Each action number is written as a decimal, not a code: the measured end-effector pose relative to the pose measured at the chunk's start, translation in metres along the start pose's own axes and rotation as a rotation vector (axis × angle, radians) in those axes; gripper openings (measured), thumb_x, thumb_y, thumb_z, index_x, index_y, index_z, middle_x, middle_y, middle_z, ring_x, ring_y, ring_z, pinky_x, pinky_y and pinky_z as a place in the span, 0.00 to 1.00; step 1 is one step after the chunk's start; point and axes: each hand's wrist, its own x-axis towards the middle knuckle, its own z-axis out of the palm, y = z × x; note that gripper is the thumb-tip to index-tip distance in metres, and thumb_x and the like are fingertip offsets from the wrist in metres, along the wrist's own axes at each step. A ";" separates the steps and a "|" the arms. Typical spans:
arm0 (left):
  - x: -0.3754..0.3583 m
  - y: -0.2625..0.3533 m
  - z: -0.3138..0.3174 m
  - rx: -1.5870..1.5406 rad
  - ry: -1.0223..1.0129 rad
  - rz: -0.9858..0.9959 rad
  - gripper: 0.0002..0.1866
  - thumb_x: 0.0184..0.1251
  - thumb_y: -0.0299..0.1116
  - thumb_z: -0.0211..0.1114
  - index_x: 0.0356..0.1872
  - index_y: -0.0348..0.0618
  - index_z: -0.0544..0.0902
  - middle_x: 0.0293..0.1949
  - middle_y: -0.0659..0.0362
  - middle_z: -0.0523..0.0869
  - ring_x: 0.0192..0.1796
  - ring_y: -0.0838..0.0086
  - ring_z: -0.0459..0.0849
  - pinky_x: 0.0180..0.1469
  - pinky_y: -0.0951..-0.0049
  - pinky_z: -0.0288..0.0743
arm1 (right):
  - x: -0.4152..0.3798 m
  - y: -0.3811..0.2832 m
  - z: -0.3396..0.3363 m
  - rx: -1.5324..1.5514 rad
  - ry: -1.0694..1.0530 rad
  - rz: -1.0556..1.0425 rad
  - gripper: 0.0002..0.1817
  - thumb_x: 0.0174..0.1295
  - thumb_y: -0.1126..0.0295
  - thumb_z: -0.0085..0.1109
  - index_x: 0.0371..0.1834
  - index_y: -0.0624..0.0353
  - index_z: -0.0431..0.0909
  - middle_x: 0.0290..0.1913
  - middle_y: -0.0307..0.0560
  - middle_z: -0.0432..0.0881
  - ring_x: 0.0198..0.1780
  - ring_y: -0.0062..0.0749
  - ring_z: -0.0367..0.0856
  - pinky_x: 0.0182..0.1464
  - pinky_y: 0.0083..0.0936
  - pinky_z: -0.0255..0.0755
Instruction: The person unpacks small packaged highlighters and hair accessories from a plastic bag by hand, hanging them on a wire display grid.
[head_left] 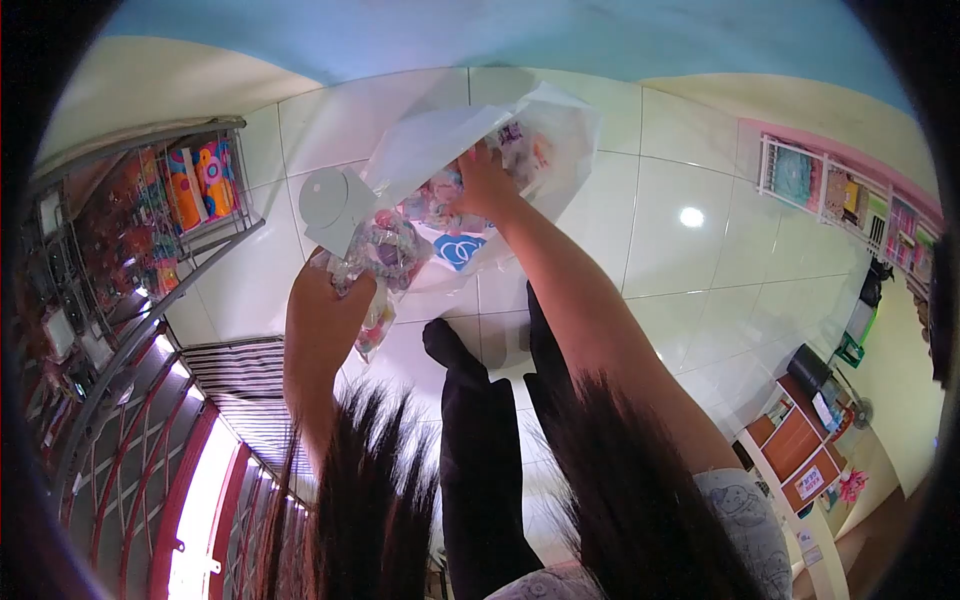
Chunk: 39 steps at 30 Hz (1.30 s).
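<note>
My left hand (335,305) is closed, the thumb pressed down, on clear plastic packets (390,250) filled with small colourful items. A white card (335,212) with a round shape on it sticks up from this bunch. My right hand (487,185) reaches into the mouth of a large translucent white plastic bag (565,130). Its thumb and fingers are curled around colourful packets (435,197) in the bag, with the fingertips partly hidden. A blue looped logo (458,250) shows on the bag's near side.
The bag rests on a white tiled floor (670,250), near my feet (450,345). At left stands a wire rack (215,190) with packaged goods, beside a red metal gate (200,500). White baskets (795,170) hold goods at right. A wooden desk (795,440) and a fan (860,412) are farther right.
</note>
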 end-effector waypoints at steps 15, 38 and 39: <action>0.001 -0.010 -0.005 -0.037 0.015 0.037 0.14 0.56 0.32 0.61 0.39 0.30 0.80 0.28 0.52 0.84 0.29 0.72 0.81 0.36 0.69 0.74 | -0.037 -0.009 -0.003 0.458 0.002 -0.332 0.30 0.51 0.65 0.63 0.57 0.61 0.65 0.56 0.57 0.70 0.55 0.52 0.73 0.52 0.42 0.74; -0.003 -0.020 -0.011 -0.049 -0.016 -0.019 0.15 0.56 0.32 0.62 0.39 0.29 0.80 0.28 0.54 0.84 0.29 0.73 0.81 0.36 0.71 0.74 | -0.003 -0.001 0.031 0.272 -0.359 -0.077 0.48 0.30 0.51 0.77 0.59 0.61 0.70 0.60 0.58 0.70 0.61 0.53 0.69 0.62 0.43 0.64; -0.003 -0.018 -0.011 -0.043 -0.019 -0.028 0.15 0.57 0.32 0.62 0.39 0.29 0.80 0.28 0.54 0.84 0.29 0.73 0.81 0.36 0.71 0.74 | -0.005 -0.001 0.021 0.290 -0.393 -0.108 0.46 0.32 0.53 0.77 0.58 0.62 0.71 0.60 0.57 0.71 0.61 0.52 0.69 0.63 0.40 0.63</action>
